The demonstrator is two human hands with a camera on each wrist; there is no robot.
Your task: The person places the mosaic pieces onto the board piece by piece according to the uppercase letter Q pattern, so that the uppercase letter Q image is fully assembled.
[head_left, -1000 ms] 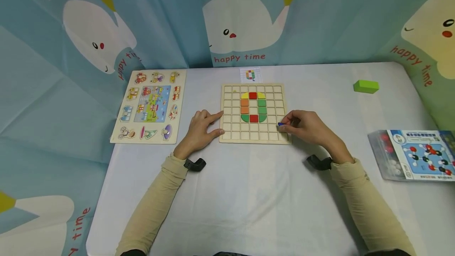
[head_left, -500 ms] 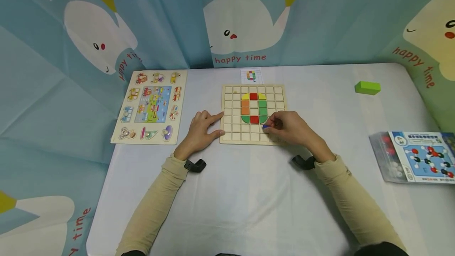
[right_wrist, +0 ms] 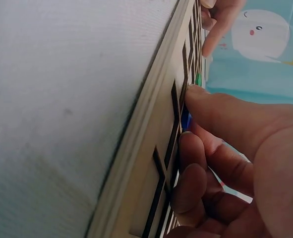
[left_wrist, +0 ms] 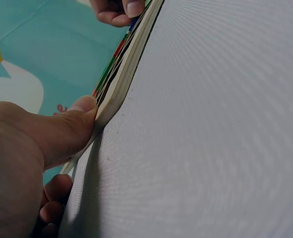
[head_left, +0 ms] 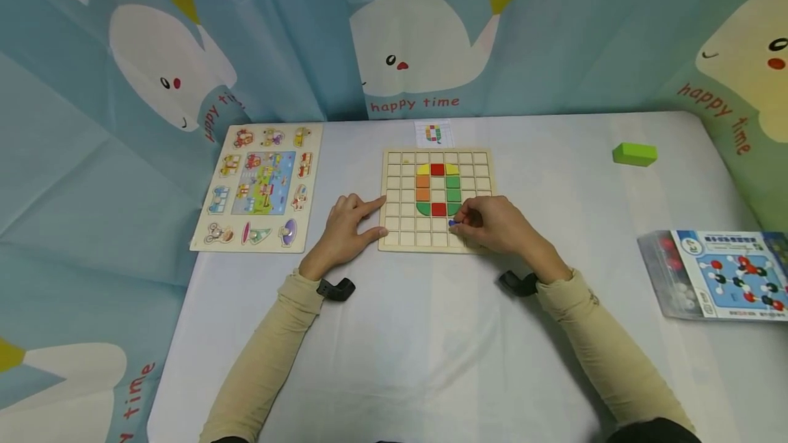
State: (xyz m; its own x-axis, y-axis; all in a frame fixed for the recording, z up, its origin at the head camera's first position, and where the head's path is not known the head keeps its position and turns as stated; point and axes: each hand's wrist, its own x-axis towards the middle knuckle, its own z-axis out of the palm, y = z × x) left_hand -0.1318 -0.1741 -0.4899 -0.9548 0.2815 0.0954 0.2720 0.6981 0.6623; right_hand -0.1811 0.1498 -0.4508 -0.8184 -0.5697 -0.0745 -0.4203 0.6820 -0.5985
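Observation:
A square wooden grid board lies on the white table. On it, yellow, red, orange and green tiles form a rounded ring. My right hand pinches a small blue tile between thumb and fingers, low over the cells just below the ring's lower right corner. At the board's left edge rests my left hand, its index finger and thumb stretched out against the rim. In the left wrist view that thumb presses on the board's edge.
Behind the board lies a small pattern card. To the left is a wooden picture puzzle with knobbed pieces. A green block sits at the back right, and a clear box of molecule-model parts at the right.
My right hand has moved left with the blue tile, from the board's right side to below the ring's lower right corner. My left hand has stayed at the board's edge.

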